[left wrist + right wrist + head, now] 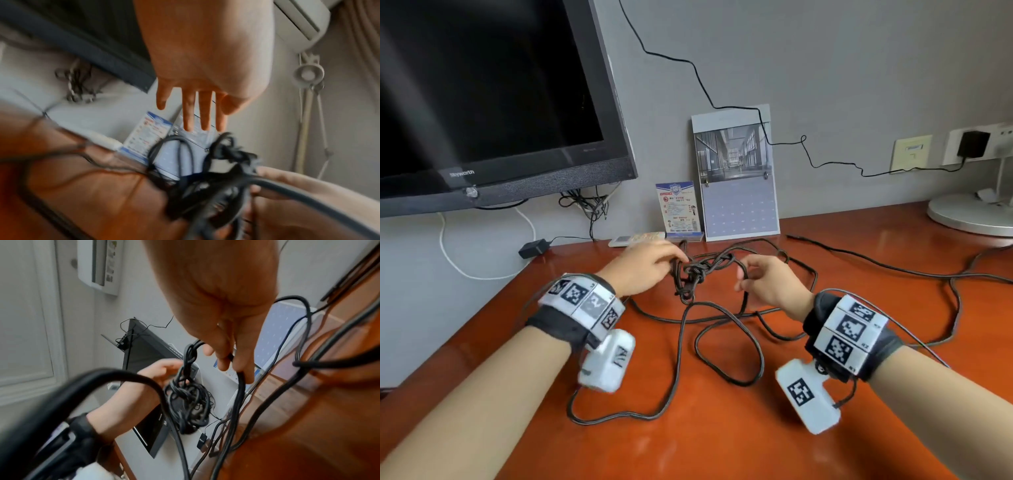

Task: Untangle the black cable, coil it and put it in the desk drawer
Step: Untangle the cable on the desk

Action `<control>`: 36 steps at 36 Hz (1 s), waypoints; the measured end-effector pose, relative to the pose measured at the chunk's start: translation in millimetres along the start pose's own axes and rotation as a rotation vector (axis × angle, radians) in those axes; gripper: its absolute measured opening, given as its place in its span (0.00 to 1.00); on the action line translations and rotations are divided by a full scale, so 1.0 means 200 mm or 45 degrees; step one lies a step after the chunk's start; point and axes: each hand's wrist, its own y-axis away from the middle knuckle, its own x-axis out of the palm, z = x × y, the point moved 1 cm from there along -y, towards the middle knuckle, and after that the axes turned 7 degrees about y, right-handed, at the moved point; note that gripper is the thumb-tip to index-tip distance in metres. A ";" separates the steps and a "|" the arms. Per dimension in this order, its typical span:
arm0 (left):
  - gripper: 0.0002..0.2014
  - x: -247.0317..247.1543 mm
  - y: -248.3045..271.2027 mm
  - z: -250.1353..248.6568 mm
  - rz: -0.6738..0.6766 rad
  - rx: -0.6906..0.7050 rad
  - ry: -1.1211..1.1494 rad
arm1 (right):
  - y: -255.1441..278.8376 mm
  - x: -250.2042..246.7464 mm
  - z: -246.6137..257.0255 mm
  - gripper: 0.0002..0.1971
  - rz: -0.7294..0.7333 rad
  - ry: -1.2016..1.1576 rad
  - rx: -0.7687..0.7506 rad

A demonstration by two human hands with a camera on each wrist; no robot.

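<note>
The black cable lies in loose loops over the orange-brown desk, with a tight knot at the back middle. My left hand reaches the knot from the left. In the left wrist view its fingers are straight just above the knot. On the right of the knot, my right hand pinches a loop of the cable. The right wrist view shows its fingers curled round a strand leading into the knot. No drawer is in view.
A black television hangs at the back left. A calendar, a small card and a remote stand against the wall behind the knot. A white lamp base sits at the back right, a black adapter at the desk's left edge.
</note>
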 end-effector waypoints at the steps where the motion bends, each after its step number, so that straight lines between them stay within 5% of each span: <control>1: 0.18 0.02 -0.02 -0.03 -0.086 -0.032 0.182 | 0.00 0.02 0.00 0.16 0.006 0.000 -0.005; 3: 0.14 0.06 -0.06 -0.10 -0.158 -0.109 0.351 | 0.01 0.05 0.01 0.16 0.025 -0.004 -0.024; 8: 0.13 0.14 -0.14 -0.18 -0.006 -0.206 0.182 | 0.01 0.11 0.00 0.17 0.004 -0.010 -0.029; 14: 0.08 0.15 -0.10 -0.19 -0.010 -0.303 0.316 | -0.02 0.12 -0.08 0.13 -0.019 -0.250 0.135; 17: 0.03 0.19 -0.09 -0.20 0.013 -0.341 0.220 | -0.03 0.13 -0.10 0.13 0.086 -0.347 0.187; 21: 0.09 0.26 -0.08 -0.20 0.064 -0.381 0.039 | -0.02 0.13 -0.12 0.09 0.276 -0.464 0.235; 27: 0.12 0.36 -0.11 -0.25 -0.042 -0.190 -0.240 | -0.03 0.08 -0.14 0.02 0.121 -0.474 0.198; 36: 0.08 0.39 -0.18 -0.35 -0.090 0.030 -0.289 | -0.02 0.05 -0.18 0.11 -0.037 -0.485 0.218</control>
